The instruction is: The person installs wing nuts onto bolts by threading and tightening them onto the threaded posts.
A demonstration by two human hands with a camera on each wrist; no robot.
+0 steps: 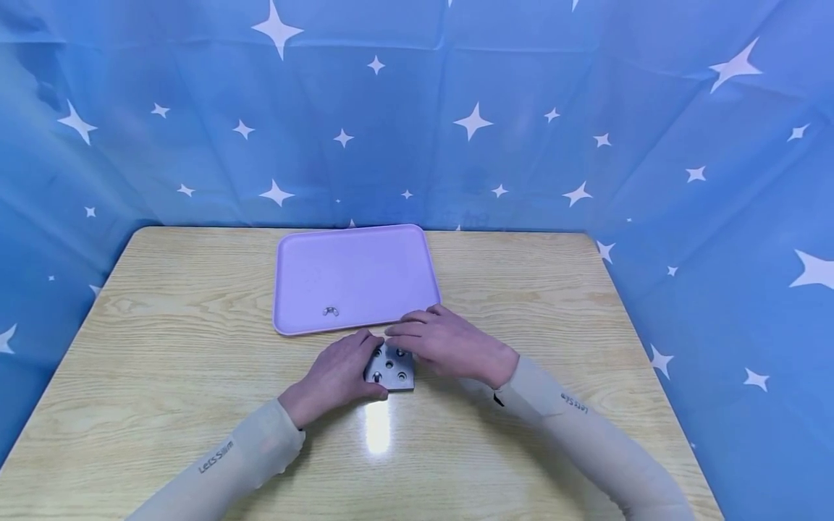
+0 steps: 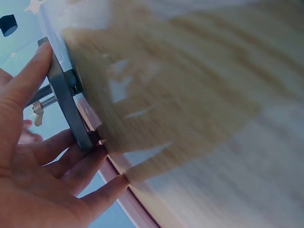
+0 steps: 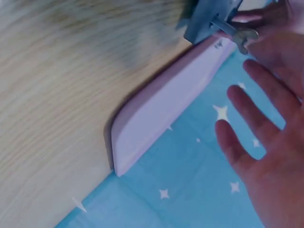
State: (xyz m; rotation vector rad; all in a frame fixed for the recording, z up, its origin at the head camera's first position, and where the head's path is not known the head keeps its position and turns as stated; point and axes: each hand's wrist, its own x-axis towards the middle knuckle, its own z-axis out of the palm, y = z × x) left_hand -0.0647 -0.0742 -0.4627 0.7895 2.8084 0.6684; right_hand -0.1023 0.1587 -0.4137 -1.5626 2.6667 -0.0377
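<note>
A small grey metal plate point(image 1: 395, 365) with several holes stands raised above the wooden table, in front of the tray. My left hand point(image 1: 339, 373) grips it by its edges, thumb at the near side and fingers at the far side. In the left wrist view, threaded bolts rise from the plate point(image 2: 66, 95), and black bolt heads point(image 2: 73, 81) show beneath. A wing nut point(image 3: 243, 39) sits on one bolt. The fingers of my right hand point(image 1: 449, 344) pinch at this wing nut, partly hidden, while its other fingers point(image 3: 256, 107) stay spread.
A purple tray point(image 1: 358, 268) lies just behind the plate, with another wing nut point(image 1: 331, 311) near its front edge. The light wooden table point(image 1: 182, 325) has a blue star-patterned cloth point(image 1: 417, 145) behind it and at both sides.
</note>
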